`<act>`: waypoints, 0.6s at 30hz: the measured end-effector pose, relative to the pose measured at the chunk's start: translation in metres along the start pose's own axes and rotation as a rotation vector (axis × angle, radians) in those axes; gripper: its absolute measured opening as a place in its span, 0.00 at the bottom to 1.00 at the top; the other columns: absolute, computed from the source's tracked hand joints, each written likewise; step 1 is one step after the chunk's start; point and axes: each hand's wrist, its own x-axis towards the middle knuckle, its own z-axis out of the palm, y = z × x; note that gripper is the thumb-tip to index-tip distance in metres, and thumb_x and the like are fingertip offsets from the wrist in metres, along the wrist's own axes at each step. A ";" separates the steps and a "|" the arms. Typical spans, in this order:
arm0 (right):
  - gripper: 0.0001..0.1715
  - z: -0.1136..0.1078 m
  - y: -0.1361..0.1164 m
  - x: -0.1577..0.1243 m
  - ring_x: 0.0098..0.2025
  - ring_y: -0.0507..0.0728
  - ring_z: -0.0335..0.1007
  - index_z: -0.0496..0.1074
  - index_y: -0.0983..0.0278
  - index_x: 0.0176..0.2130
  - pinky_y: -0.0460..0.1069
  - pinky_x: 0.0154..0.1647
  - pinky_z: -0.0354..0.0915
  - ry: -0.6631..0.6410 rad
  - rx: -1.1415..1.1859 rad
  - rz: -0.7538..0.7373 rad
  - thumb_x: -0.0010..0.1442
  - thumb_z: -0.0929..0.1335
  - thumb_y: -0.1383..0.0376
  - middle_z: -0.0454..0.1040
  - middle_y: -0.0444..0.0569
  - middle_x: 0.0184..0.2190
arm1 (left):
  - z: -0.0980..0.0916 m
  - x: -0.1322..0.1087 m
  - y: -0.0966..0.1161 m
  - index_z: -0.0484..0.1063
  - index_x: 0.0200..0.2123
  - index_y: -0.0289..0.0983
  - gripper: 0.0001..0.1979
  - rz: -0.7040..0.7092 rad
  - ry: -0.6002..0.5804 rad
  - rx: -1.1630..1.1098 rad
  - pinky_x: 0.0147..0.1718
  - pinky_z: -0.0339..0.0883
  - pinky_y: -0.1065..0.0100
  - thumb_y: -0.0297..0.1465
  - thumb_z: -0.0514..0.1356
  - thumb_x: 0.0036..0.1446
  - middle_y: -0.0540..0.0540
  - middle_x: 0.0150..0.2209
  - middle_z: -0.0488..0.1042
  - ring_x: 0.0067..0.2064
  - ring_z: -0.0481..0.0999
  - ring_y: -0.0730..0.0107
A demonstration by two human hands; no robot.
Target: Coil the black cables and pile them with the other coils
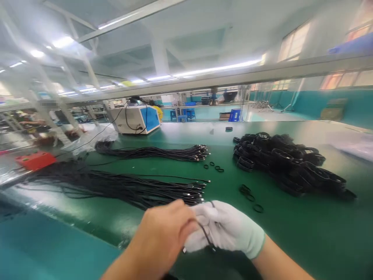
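Observation:
My bare left hand (163, 229) is closed, with a black cable (205, 232) running from its fingertips toward the other hand. My right hand (230, 225), in a white glove, curls its fingers around the same cable. One cable end with a small connector hangs below the glove; another light connector tip shows under the left hand. A thin dark band crosses the glove near the index finger, its kind unclear. Just beyond my hands lies a bundle of black cables (163, 190), connector ends pointing right. Several loose black rings (258, 208) rest to the right of the glove.
Farther back lies a second cable bundle (157, 153). A large pile of coiled black cables (279, 159) covers the right of the green table (305, 225). A white and blue machine (136, 120) stands at the back, a red box (35, 160) at the left. Rails cross overhead.

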 end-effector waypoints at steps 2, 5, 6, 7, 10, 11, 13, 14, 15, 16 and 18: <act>0.27 0.006 0.008 -0.002 0.39 0.60 0.73 0.67 0.72 0.47 0.62 0.48 0.60 -0.088 0.007 0.055 0.55 0.69 0.56 0.73 0.60 0.39 | -0.015 0.020 -0.004 0.74 0.30 0.41 0.11 -0.019 0.011 -0.031 0.28 0.62 0.73 0.31 0.53 0.59 0.52 0.30 0.71 0.30 0.70 0.73; 0.26 0.010 0.014 -0.002 0.39 0.61 0.73 0.66 0.72 0.48 0.64 0.49 0.59 -0.100 0.010 0.073 0.56 0.68 0.57 0.73 0.57 0.36 | -0.024 0.037 -0.009 0.75 0.29 0.41 0.10 -0.043 -0.022 -0.130 0.31 0.61 0.74 0.30 0.54 0.57 0.53 0.30 0.72 0.33 0.70 0.73; 0.26 0.011 0.015 -0.002 0.39 0.62 0.73 0.66 0.72 0.49 0.65 0.49 0.58 -0.098 0.010 0.081 0.55 0.68 0.58 0.73 0.58 0.36 | -0.024 0.040 -0.011 0.75 0.28 0.41 0.10 -0.058 -0.032 -0.156 0.31 0.60 0.74 0.30 0.54 0.56 0.52 0.30 0.72 0.33 0.70 0.73; 0.27 0.012 0.017 0.000 0.40 0.63 0.73 0.65 0.73 0.49 0.65 0.48 0.58 -0.094 0.011 0.089 0.55 0.69 0.59 0.73 0.58 0.36 | -0.022 0.042 -0.013 0.75 0.28 0.41 0.10 -0.075 -0.036 -0.179 0.31 0.60 0.74 0.30 0.55 0.56 0.52 0.30 0.72 0.33 0.69 0.72; 0.26 0.016 0.020 0.004 0.40 0.63 0.73 0.65 0.72 0.50 0.65 0.45 0.61 -0.109 0.055 0.081 0.55 0.69 0.61 0.73 0.57 0.36 | -0.008 0.048 -0.021 0.75 0.26 0.39 0.09 -0.148 -0.078 -0.371 0.31 0.59 0.73 0.32 0.56 0.54 0.52 0.29 0.72 0.32 0.68 0.72; 0.25 0.018 0.019 0.005 0.38 0.62 0.73 0.65 0.71 0.50 0.65 0.45 0.61 -0.107 0.075 0.050 0.55 0.69 0.61 0.72 0.55 0.36 | -0.001 0.050 -0.025 0.75 0.25 0.37 0.10 -0.182 -0.113 -0.472 0.30 0.59 0.73 0.34 0.57 0.53 0.52 0.27 0.71 0.31 0.68 0.72; 0.22 0.020 0.014 0.006 0.34 0.57 0.72 0.65 0.69 0.48 0.64 0.45 0.62 -0.091 0.120 -0.041 0.56 0.68 0.62 0.71 0.50 0.33 | 0.020 0.050 -0.032 0.73 0.24 0.34 0.14 -0.238 -0.184 -0.651 0.26 0.59 0.73 0.37 0.55 0.54 0.51 0.24 0.69 0.27 0.67 0.73; 0.21 0.020 0.010 0.005 0.32 0.55 0.71 0.65 0.68 0.48 0.63 0.45 0.62 -0.075 0.142 -0.096 0.56 0.68 0.63 0.69 0.47 0.31 | 0.034 0.048 -0.035 0.72 0.25 0.34 0.16 -0.256 -0.211 -0.693 0.23 0.59 0.73 0.39 0.52 0.56 0.51 0.22 0.67 0.24 0.65 0.74; 0.19 0.019 0.004 0.004 0.31 0.53 0.70 0.66 0.67 0.47 0.62 0.46 0.62 -0.054 0.162 -0.154 0.56 0.68 0.63 0.68 0.44 0.29 | 0.050 0.043 -0.038 0.71 0.28 0.34 0.18 -0.266 -0.218 -0.711 0.22 0.59 0.73 0.40 0.49 0.58 0.51 0.22 0.67 0.23 0.65 0.74; 0.18 0.017 -0.002 0.002 0.30 0.51 0.68 0.66 0.67 0.46 0.61 0.46 0.63 -0.032 0.180 -0.208 0.56 0.68 0.64 0.66 0.42 0.28 | 0.066 0.036 -0.041 0.71 0.31 0.36 0.19 -0.289 -0.231 -0.745 0.20 0.58 0.73 0.41 0.47 0.59 0.51 0.21 0.67 0.20 0.63 0.74; 0.15 0.012 -0.013 0.000 0.29 0.50 0.67 0.67 0.65 0.44 0.60 0.46 0.62 0.026 0.200 -0.301 0.56 0.68 0.64 0.64 0.41 0.27 | 0.097 0.015 -0.044 0.70 0.36 0.39 0.18 -0.323 -0.258 -0.660 0.17 0.57 0.73 0.40 0.44 0.61 0.51 0.21 0.68 0.18 0.64 0.74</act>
